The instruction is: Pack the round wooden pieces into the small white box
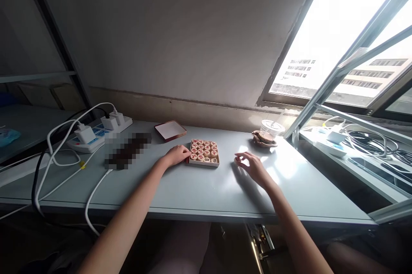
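Observation:
A shallow box [205, 164] holds several round wooden Chinese chess pieces [201, 151] with red and dark characters, laid in rows. My left hand [176, 155] is at the box's left side, its fingers closed on that edge; the exact grip is partly hidden. To the right of the box, my right hand [251, 164] hovers over the desk, touching nothing. Its thumb and fingers are curved, with a gap between them. Behind the box lies the box lid [170, 130], its pale inside facing up.
Around me is a grey desk [193, 190] against a wall. A plastic cup [268, 130] stands on a brown holder at the back right. On the left are a power strip [125, 126], a white cable [93, 192] and a pixelated dark patch. Metal frame posts rise at both sides.

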Tool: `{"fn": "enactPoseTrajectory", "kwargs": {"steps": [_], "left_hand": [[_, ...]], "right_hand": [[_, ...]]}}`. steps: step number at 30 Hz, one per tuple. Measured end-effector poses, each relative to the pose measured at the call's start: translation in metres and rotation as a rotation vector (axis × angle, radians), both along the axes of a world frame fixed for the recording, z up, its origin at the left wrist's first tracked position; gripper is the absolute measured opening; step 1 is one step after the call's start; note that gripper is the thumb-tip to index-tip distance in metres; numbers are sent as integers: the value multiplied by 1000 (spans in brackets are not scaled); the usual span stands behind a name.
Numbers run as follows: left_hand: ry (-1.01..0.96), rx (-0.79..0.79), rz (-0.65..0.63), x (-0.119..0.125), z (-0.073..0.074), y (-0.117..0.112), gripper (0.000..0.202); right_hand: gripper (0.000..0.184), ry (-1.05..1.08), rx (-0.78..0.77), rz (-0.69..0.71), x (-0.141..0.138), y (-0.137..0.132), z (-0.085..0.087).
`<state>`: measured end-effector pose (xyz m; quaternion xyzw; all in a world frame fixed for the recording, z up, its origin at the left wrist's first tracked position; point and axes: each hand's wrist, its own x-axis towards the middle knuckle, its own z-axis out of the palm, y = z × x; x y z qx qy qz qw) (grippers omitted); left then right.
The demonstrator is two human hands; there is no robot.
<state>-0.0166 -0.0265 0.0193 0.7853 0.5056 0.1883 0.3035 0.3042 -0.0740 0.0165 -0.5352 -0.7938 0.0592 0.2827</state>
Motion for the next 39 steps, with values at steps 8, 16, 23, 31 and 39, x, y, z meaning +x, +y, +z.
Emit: {"fn": "enactPoseTrajectory", "kwargs": {"steps": [8,16,23,31,39], "left_hand": [[11,-8,-2,0,1,-1,33],[6,2,-3,0,-1,0,33],[15,-6,6,1,2,-2,33],[36,20,27,0,-1,1,31],[20,21,16,-1,0,1,32]], "right_hand": [[21,119,-17,213,-90,-3,20],[18,122,-9,258,-95,-2,10],[20,71,15,259,-96,-4,9],[30,-346,183,-421,-15,-19,2],[32,-79,0,-358,26,-25,-20]]}}
